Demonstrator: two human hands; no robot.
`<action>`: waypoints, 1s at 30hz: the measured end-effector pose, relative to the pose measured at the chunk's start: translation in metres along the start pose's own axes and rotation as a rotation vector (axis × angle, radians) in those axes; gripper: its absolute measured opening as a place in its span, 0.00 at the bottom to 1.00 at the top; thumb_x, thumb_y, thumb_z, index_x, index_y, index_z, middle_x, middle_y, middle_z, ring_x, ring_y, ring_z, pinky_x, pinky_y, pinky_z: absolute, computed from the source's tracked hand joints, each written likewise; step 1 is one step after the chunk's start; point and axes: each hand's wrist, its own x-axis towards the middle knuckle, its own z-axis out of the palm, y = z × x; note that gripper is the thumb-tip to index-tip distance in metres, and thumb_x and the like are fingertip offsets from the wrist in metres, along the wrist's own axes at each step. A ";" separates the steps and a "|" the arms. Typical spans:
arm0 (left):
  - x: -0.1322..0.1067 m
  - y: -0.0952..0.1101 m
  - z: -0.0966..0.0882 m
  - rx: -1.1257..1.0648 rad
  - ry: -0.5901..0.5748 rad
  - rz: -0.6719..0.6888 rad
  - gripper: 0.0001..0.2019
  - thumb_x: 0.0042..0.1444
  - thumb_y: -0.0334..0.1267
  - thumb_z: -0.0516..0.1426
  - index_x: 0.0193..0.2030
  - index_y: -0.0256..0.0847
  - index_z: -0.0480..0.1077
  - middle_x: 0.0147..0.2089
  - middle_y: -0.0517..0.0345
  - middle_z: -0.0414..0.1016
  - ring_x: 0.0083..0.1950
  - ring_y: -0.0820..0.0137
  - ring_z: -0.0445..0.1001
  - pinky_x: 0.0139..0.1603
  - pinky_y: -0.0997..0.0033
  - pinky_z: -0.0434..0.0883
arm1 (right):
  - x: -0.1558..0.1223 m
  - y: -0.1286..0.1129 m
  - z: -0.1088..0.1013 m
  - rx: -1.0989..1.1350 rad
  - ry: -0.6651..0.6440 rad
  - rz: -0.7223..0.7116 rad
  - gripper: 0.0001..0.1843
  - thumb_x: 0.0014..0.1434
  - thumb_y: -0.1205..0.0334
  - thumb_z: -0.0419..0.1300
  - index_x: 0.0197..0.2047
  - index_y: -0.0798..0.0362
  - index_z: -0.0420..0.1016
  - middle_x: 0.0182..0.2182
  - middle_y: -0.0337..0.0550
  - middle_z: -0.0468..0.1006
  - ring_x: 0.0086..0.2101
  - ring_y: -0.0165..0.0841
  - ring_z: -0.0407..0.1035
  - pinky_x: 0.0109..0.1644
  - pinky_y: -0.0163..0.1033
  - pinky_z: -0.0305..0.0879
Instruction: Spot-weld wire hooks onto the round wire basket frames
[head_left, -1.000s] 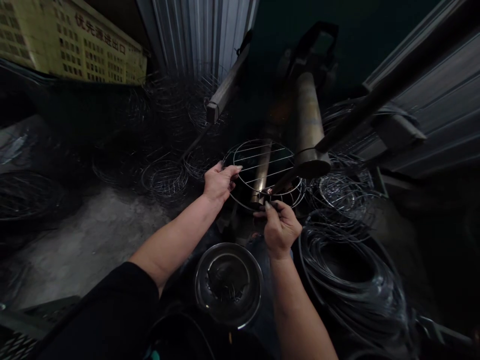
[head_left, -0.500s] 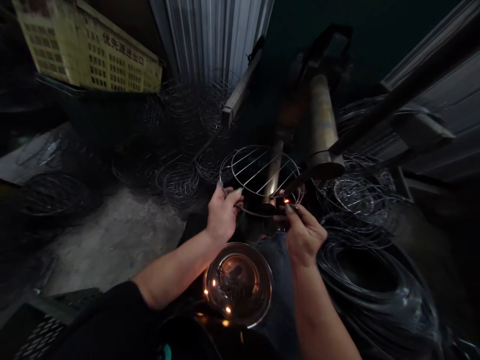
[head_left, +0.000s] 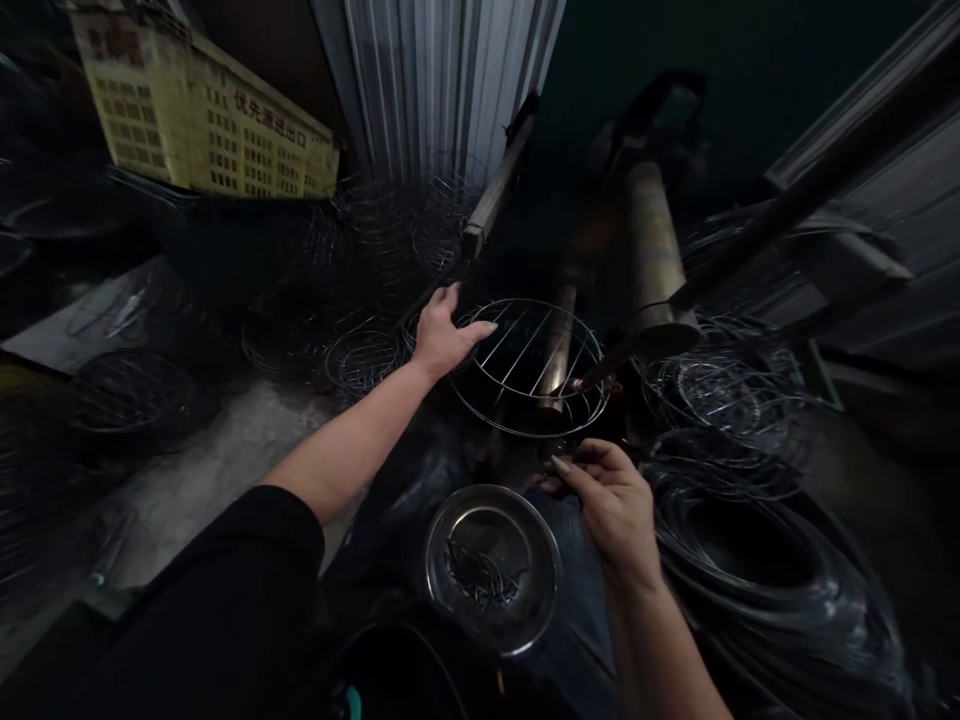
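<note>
Corrugated panel [head_left: 450, 90] stands at the far side of a dim workshop, with a yellow crate [head_left: 217, 135] to its left and concrete floor [head_left: 240, 480] nearer. Around the middle of the scene sits the round wire rack [head_left: 525, 350], beside the lower brass-coloured cylinder [head_left: 558, 350] and near the upper cylinder [head_left: 656, 235]; what bears its weight cannot be made out.

Judging by what shows, the rack is partly assembled: its crossbars already span the upper ring, a second ring lies below, and short struts seem to join the two on the near right. Whether struts are lacking on the left is too dark to tell. Loose metal pieces [head_left: 484, 575] remain in the steel bowl [head_left: 555, 575], so a supply seems unused.

Left hand [head_left: 441, 338] has its grip spread apart at the rack's left edge, thumb over the rim; contact is unclear. Right hand [head_left: 619, 505], near the bowl, has its fingers curled toward the thumb; I cannot tell whether that grip is closed or pinching a piece. Wire coil [head_left: 847, 610] lies at right.
</note>
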 end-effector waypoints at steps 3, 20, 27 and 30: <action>-0.003 0.011 0.002 0.497 -0.184 0.200 0.31 0.44 0.48 0.66 0.56 0.41 0.72 0.52 0.50 0.75 0.57 0.55 0.69 0.60 0.58 0.63 | 0.002 0.004 -0.002 -0.040 0.007 0.003 0.18 0.43 0.60 0.74 0.32 0.54 0.71 0.19 0.34 0.75 0.20 0.31 0.73 0.26 0.33 0.69; -0.039 0.018 -0.010 0.619 -0.333 0.076 0.26 0.48 0.41 0.60 0.56 0.44 0.73 0.35 0.58 0.78 0.38 0.65 0.74 0.46 0.68 0.69 | 0.014 -0.006 0.011 -0.032 0.088 -0.061 0.17 0.42 0.58 0.74 0.29 0.55 0.71 0.17 0.33 0.73 0.17 0.30 0.70 0.23 0.34 0.70; -0.047 0.009 -0.005 0.390 -0.253 0.166 0.32 0.44 0.31 0.58 0.61 0.41 0.68 0.51 0.54 0.75 0.51 0.63 0.73 0.57 0.69 0.66 | 0.013 -0.007 0.011 0.024 0.004 -0.080 0.13 0.43 0.62 0.73 0.30 0.54 0.75 0.28 0.38 0.77 0.26 0.30 0.74 0.31 0.37 0.72; -0.044 0.010 -0.005 0.382 -0.276 0.101 0.34 0.43 0.33 0.59 0.62 0.37 0.68 0.39 0.55 0.76 0.42 0.63 0.74 0.51 0.67 0.69 | 0.016 -0.010 0.016 0.042 -0.015 -0.085 0.12 0.43 0.62 0.72 0.31 0.54 0.76 0.27 0.39 0.78 0.25 0.31 0.75 0.30 0.37 0.71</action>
